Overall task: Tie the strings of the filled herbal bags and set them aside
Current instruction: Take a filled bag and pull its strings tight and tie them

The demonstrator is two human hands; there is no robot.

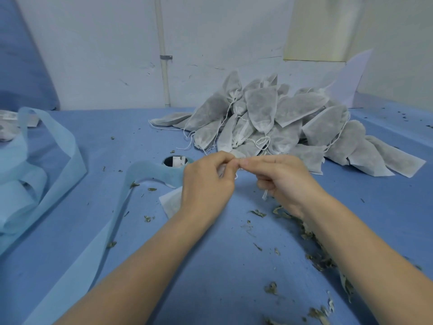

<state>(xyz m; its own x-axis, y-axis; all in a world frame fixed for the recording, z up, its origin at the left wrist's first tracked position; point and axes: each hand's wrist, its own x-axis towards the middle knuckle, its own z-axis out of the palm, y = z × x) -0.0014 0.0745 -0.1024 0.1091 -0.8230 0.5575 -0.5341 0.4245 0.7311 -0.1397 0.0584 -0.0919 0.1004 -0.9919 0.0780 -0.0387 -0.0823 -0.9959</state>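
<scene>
My left hand (207, 181) and my right hand (281, 177) meet fingertip to fingertip over the blue table (210, 266). Both pinch the white string (264, 195) of a white herbal bag (169, 202), whose body lies mostly hidden under my left hand. A short loop of the string hangs below my right fingers. Behind my hands a heap of filled white herbal bags (281, 123) with drawstrings lies against the wall.
Light blue fabric strips (58, 160) curl across the table's left side. A round hole (174, 161) in the table sits just left of my hands. Loose dried herb bits (311, 233) are scattered under my right forearm and near the front edge.
</scene>
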